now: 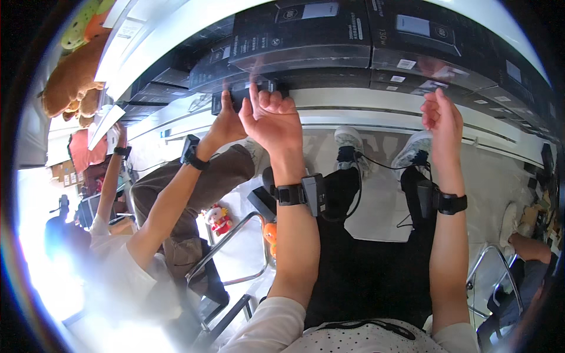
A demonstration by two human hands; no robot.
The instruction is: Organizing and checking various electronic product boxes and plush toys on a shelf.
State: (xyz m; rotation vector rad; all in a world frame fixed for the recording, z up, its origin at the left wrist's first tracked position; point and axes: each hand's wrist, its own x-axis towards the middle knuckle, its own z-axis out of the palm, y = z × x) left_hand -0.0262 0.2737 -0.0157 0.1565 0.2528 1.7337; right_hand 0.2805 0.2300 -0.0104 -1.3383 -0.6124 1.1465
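Observation:
My left hand (278, 121) is raised palm up, its index finger pointing forward and the other fingers curled, with nothing in it. Its fingertip is close to a small black box (240, 93) at the front of the stack; whether they touch I cannot tell. Beside it, a co-worker's hand (227, 121) also reaches toward that small box. My right hand (442, 117) is held up on the other side, fingers loosely bent and holding nothing visible. Ahead of it are glossy black printed cartons (415, 39), and another large black carton (304, 39) lies ahead of my left hand.
The cartons rest on a white table (335, 97). At left sits the co-worker (150, 264) near a metal-framed chair (238, 278). Plush toys (75, 75) and white papers (128, 31) are at far left. A cable (359, 194) hangs by my legs. Another person's leg (529, 249) shows at right.

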